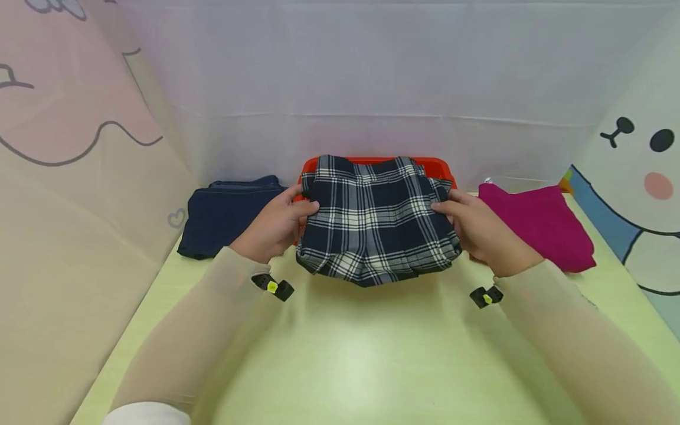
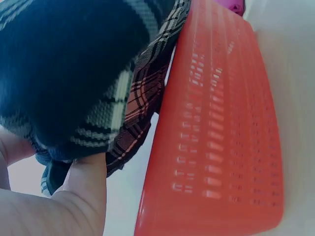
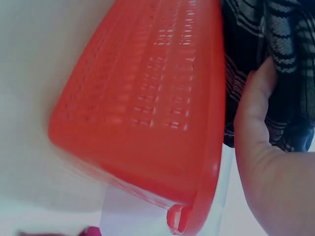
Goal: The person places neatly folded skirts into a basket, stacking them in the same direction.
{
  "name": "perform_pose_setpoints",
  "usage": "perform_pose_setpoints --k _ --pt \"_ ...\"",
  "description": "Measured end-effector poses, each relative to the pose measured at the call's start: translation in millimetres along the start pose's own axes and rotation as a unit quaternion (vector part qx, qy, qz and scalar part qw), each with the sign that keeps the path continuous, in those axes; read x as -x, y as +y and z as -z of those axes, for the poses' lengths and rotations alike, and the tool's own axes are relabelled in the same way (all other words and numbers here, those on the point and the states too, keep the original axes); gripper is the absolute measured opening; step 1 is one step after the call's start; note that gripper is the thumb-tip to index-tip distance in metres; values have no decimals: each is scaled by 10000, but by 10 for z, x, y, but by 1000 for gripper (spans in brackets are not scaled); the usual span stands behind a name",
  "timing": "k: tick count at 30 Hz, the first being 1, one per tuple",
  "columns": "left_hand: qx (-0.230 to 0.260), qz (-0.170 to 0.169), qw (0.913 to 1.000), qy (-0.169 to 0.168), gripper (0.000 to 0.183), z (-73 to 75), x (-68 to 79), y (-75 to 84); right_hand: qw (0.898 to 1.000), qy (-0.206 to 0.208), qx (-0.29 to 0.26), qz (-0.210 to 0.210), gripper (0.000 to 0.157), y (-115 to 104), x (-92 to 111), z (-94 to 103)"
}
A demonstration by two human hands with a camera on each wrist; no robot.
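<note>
A folded black-and-white plaid garment [image 1: 366, 218] hangs between my two hands, close over the red basket [image 1: 438, 168]. My left hand [image 1: 281, 221] grips its left side, thumb on top and fingers beneath. At the opposite side my right hand [image 1: 480, 227] pinches it the same way. In the left wrist view the plaid cloth [image 2: 118, 103] droops beside the wall of the basket [image 2: 216, 137]. The right wrist view has the cloth [image 3: 246, 49] just past the basket rim [image 3: 211, 147]. Most of the basket is hidden behind the garment in the head view.
A folded navy garment [image 1: 223, 212] lies left of the basket on the pale table [image 1: 350, 348]. To the right lies a folded magenta garment [image 1: 542, 227]. A white curtain [image 1: 398, 71] hangs behind, and printed cloths stand along both sides.
</note>
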State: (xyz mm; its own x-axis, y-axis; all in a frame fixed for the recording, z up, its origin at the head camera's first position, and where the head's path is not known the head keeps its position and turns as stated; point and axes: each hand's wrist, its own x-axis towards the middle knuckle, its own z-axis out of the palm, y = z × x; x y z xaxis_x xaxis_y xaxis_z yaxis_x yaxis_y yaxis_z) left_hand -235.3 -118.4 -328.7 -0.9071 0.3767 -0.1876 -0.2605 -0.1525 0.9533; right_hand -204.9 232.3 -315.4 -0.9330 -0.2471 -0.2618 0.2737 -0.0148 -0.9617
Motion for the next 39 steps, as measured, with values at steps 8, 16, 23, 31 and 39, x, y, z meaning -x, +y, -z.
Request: perform_pose_setpoints --k 8,16,23,31,39 --pt "-310 321 9978 490 70 -14 -415 192 9992 101 385 48 69 -180 -344 44" --pt "-446 426 9957 693 71 25 -674 243 9983 428 399 -75 73 -153 -657 82" --pt "-426 500 9927 1007 69 20 -841 138 9922 795 924 -264 75 -89 -818 90" --pt "-1066 979 9821 1210 70 -48 -936 -36 9834 912 1438 -625 73 80 -899 70" --pt "-1675 1140 9726 1139 74 -113 -946 -122 9682 1032 2098 -887 84 166 -938 46"
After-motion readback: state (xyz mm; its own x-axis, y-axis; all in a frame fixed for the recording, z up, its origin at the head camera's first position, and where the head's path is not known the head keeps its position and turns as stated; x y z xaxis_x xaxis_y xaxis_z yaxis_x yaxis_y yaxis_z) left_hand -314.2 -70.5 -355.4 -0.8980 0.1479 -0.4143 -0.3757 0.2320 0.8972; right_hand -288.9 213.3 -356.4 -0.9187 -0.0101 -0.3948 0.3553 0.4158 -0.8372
